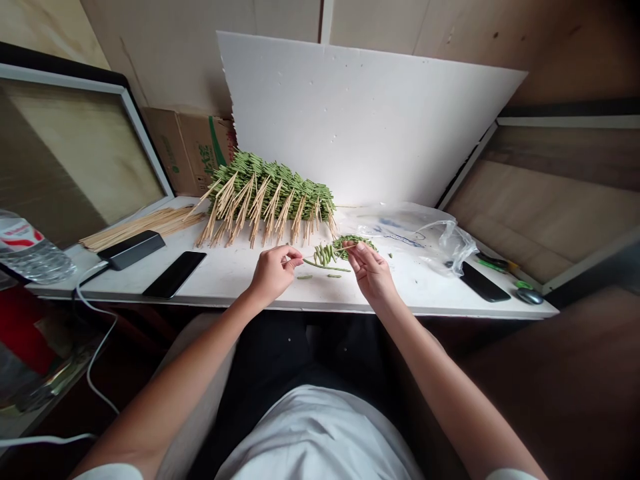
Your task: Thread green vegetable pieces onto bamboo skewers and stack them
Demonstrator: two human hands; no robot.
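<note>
Head view, left hand [274,272]: fingertips pinched, grip closed on the end of a long green bean [327,267].
Right hand [369,268]: grip closed, thumb and fingers pinching a skewer [345,249].
Threaded bean pieces [325,255]: bunched on the skewer between the hands, just beyond the long green bean.
Loose pieces [356,239]: heaped on the white surface [415,290], partly behind the right hand.
Filled skewers [280,180]: stacked beyond the hands, bare stick ends facing them.
Plastic bag [435,233]: crumpled, right of the loose pieces.
</note>
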